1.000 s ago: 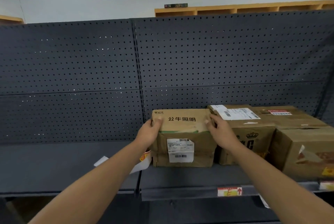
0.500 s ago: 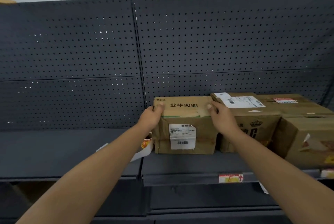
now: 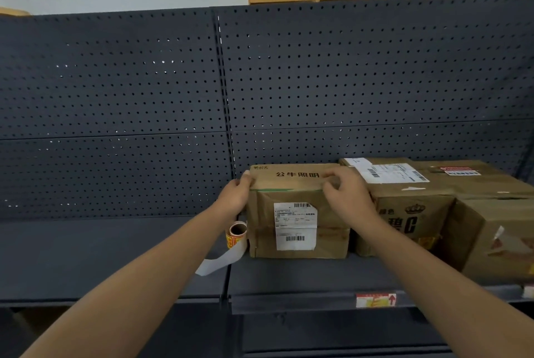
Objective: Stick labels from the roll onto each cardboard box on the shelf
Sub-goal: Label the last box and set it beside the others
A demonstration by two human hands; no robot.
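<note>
Both hands hold the leftmost cardboard box [image 3: 297,213] on the shelf [image 3: 289,276]: the left hand [image 3: 235,194] curls over its top-left edge at nine o'clock, and the right hand [image 3: 348,192] has bent fingers on the top-right front edge at three o'clock. Whether a label is pinched there, I cannot tell. This looks like steadying or pressing at the top; next comes the label roll [image 3: 236,234], touching the box's lower left at eight o'clock, then the neighbouring boxes [image 3: 419,213] at three o'clock.

Dark shelf [image 3: 115,256] carries three cardboard boxes [image 3: 297,227] along its right half (touching), label roll [image 3: 237,234] just left.
</note>
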